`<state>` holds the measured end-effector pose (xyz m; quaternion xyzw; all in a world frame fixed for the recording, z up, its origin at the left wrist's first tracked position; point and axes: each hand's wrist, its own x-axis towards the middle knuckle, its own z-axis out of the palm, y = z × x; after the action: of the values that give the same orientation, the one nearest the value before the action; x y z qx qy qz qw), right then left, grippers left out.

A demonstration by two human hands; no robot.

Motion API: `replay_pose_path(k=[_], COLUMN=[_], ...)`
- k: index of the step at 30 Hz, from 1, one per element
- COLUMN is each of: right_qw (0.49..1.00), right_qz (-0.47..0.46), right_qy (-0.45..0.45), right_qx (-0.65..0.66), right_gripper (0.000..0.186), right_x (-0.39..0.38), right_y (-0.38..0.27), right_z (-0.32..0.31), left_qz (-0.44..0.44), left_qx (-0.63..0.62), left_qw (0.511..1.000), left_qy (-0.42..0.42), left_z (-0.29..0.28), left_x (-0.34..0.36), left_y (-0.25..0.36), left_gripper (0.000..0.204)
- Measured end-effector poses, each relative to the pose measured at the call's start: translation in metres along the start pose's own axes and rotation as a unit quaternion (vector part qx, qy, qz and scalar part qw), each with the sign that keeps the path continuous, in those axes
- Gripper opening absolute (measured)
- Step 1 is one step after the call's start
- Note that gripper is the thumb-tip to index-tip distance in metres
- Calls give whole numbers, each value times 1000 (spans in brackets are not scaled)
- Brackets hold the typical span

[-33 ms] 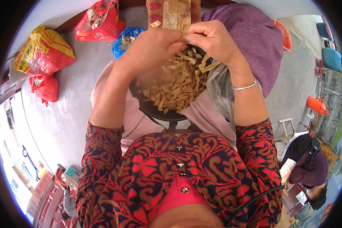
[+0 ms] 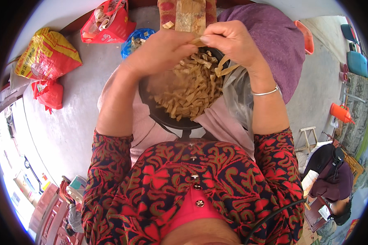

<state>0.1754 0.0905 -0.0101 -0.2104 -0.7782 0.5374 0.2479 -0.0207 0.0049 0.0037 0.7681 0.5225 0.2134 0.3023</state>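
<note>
Tan strip (image 2: 198,41) spans both hands over the dark pan's (image 2: 151,108) far edge; right hand (image 2: 233,43) pinches it, left hand (image 2: 161,53) grips the other end. Short tan pieces (image 2: 192,94) heaped below look done; this strip isn't yet among them. Remaining supply: can't tell.

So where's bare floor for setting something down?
Floor is bare between the small red bag and the pink cloth, and between the purple cloth and the orange bottle. Crowded: around the left hand and right hand, with the pan of strips, board and blue bag.
</note>
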Motion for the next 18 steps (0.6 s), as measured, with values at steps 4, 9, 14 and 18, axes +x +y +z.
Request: replay_pose_path(k=[4, 9, 14, 18], right_qw=[997, 993, 983, 972], right_qz=[53, 60, 63, 74], right_qy=[22, 91, 146, 140], right_qx=[54, -41, -97, -173], right_gripper=[17, 21, 23, 25], right_x=[-10, 5, 23, 27], right_y=[-3, 18, 40, 48], right_z=[-5, -5, 3, 5], left_qz=[-123, -45, -95, -102], left_qx=[-230, 8, 103, 133], left_qw=[954, 996, 975, 969], left_qy=[-146, 76, 174, 184], left_z=[-23, -4, 10, 15], left_x=[-10, 7, 20, 22], left_y=[-5, -29, -45, -56], left_gripper=[22, 24, 24, 26])
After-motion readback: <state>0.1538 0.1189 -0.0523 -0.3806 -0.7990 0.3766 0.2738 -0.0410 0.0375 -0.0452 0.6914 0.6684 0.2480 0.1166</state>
